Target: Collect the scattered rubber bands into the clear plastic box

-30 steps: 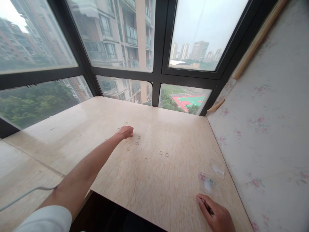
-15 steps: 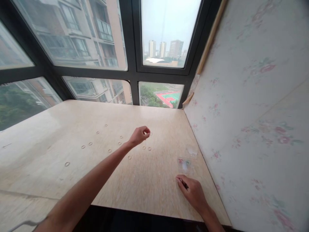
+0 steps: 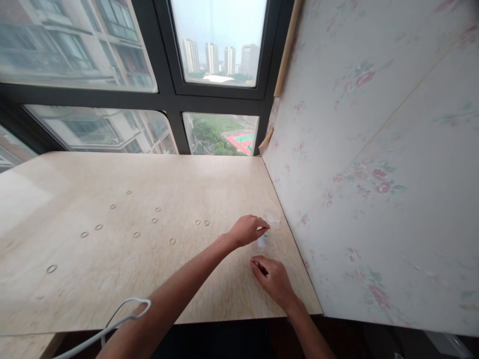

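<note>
My left hand (image 3: 249, 230) reaches across to the right, its thumb and fingertips pinched together over a clear plastic box (image 3: 263, 244). The thin ring in its pinch is too small to make out clearly. The box partly shows below the fingers, with small green and white bits in it. Nearer to me, my right hand (image 3: 275, 280) rests on the tabletop with fingers curled and fingertips together; what it holds, if anything, is hidden. Several thin rings lie scattered to the left, among them a pale ring (image 3: 206, 223) and a darker ring (image 3: 52, 269).
The pale marbled tabletop (image 3: 209, 279) ends at a window frame (image 3: 220, 97) behind and a flowered wall (image 3: 355, 209) on the right. A clear plastic piece (image 3: 274, 221) lies behind the box. A white cable (image 3: 127, 315) passes by my left forearm.
My left hand has moved right and nearer, from among the rings to over the box, and the ring at its fingertips has left the table. The view has turned right. My right hand stays put.
</note>
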`<state>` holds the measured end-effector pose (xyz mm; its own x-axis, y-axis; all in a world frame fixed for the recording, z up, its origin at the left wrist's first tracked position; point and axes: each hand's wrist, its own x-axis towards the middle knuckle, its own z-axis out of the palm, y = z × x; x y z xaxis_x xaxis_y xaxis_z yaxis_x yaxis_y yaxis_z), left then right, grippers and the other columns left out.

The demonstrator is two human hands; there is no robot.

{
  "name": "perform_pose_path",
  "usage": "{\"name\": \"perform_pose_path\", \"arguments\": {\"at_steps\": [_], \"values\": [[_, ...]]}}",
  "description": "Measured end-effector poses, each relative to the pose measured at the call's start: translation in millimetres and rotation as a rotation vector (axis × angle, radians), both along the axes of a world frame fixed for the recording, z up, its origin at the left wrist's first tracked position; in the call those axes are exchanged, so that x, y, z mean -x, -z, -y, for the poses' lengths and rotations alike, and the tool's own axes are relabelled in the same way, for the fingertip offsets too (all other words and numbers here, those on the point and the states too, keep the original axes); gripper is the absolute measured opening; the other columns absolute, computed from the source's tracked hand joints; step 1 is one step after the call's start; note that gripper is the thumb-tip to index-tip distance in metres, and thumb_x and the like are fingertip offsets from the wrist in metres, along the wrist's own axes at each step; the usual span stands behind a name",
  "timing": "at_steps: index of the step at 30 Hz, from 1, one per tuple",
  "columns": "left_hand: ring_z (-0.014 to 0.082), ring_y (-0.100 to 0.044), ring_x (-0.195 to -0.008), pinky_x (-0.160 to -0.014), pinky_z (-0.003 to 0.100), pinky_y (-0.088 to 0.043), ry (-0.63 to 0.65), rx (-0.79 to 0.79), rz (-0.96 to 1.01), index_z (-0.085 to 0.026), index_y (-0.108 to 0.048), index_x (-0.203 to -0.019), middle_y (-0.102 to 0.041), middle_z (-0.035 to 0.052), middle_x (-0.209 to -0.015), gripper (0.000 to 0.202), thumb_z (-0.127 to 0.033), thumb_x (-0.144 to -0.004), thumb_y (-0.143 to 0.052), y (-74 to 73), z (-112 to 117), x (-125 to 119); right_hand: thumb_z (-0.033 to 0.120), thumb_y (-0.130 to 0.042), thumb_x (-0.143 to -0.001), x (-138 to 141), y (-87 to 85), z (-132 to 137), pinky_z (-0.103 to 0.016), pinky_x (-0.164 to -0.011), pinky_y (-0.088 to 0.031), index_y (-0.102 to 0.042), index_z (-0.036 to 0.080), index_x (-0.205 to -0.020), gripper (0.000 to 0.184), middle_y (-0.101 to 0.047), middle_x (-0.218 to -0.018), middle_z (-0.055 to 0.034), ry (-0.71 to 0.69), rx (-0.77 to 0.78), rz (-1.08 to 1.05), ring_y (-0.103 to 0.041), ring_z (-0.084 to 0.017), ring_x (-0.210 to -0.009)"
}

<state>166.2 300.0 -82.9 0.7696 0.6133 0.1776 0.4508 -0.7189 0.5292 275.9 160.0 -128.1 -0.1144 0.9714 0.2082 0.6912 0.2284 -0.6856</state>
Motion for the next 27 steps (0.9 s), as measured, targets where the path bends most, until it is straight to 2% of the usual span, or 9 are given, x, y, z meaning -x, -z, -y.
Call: {"name": "perform_pose_path", "arguments": {"at_steps": [3,6,11,15,19,21,24,27], "values": [[0.0183,-0.065,-0.091,-0.079,0.028,-0.048,0.007,-0.012,-0.025,-0.024,-0.072,-0.097,-0.072,0.0023,-0.1,0.02,-0.026,-0.088,-0.055,4.4,0,-3,0.027,-0.048,-0.09,-1,-1.2,0,-0.023,-0.058,-0.041,-0.067,0.019,-0.087,0.021,-0.068,-0.072,-0.0011,-0.002,0.009,-0.016,-0.06,-0.013,-0.062],[0.0177,-0.065,-0.09,-0.078,0.027,-0.047,-0.03,-0.003,0.018,-0.023,-0.073,-0.095,-0.072,0.0024,-0.098,0.02,-0.024,-0.088,-0.054,5.6,-1,3,0.027,-0.048,-0.091,-1,-2.2,0,-0.023,-0.06,-0.042,-0.067,0.019,-0.088,0.021,-0.068,-0.072,-0.001,-0.007,0.018,-0.035,-0.061,-0.013,-0.063],[0.014,-0.064,-0.077,-0.072,0.025,-0.048,-0.207,0.097,0.234,-0.02,-0.072,-0.09,-0.072,0.0034,-0.097,0.018,-0.02,-0.086,-0.054,10.3,6,25,0.031,-0.046,-0.092,-1,-2.0,1,-0.023,-0.061,-0.043,-0.067,0.019,-0.09,0.024,-0.067,-0.073,-0.0022,-0.004,0.053,-0.054,-0.061,-0.014,-0.064],[0.0108,-0.06,-0.061,-0.065,0.024,-0.048,-0.436,0.164,0.382,-0.019,-0.071,-0.088,-0.072,0.0041,-0.089,0.016,-0.023,-0.085,-0.056,26.4,25,50,0.037,-0.045,-0.092,-2,2.4,2,-0.024,-0.06,-0.045,-0.067,0.019,-0.091,0.029,-0.067,-0.073,-0.0039,0.011,0.061,-0.055,-0.061,-0.015,-0.063],[0.0097,-0.058,-0.059,-0.065,0.023,-0.047,-0.541,0.157,0.419,-0.018,-0.069,-0.086,-0.071,0.0035,-0.086,0.014,-0.02,-0.083,-0.056,48.0,46,81,0.042,-0.05,-0.089,0,4.1,2,-0.024,-0.056,-0.046,-0.068,0.017,-0.09,0.03,-0.065,-0.068,-0.004,0.033,0.097,-0.158,-0.06,-0.015,-0.06],[0.0102,-0.058,-0.061,-0.065,0.024,-0.046,-0.579,0.158,0.424,-0.018,-0.068,-0.086,-0.07,0.0033,-0.084,0.014,-0.019,-0.083,-0.055,55.0,53,95,0.046,-0.053,-0.087,7,-0.8,0,-0.022,-0.046,-0.042,-0.067,0.016,-0.087,0.033,-0.056,-0.056,-0.0007,0.094,0.142,-0.307,-0.052,-0.013,-0.049],[0.0111,-0.058,-0.063,-0.066,0.024,-0.045,-0.618,0.168,0.445,-0.018,-0.067,-0.086,-0.069,0.003,-0.082,0.014,-0.019,-0.083,-0.054,58.4,60,110,0.049,-0.055,-0.084,29,-17.0,-9,-0.02,-0.037,-0.033,-0.064,0.016,-0.085,0.035,-0.043,-0.047,0.0044,0.148,0.173,-0.517,-0.04,-0.009,-0.039],[0.0116,-0.057,-0.064,-0.065,0.024,-0.044,-0.6,0.199,0.465,-0.017,-0.066,-0.085,-0.067,0.0031,-0.08,0.013,-0.019,-0.083,-0.053,57.8,63,116,0.048,-0.056,-0.084,62,-38.4,-30,-0.019,-0.038,-0.032,-0.063,0.015,-0.085,0.034,-0.042,-0.048,0.0052,0.055,0.167,-0.565,-0.039,-0.008,-0.04]]}}
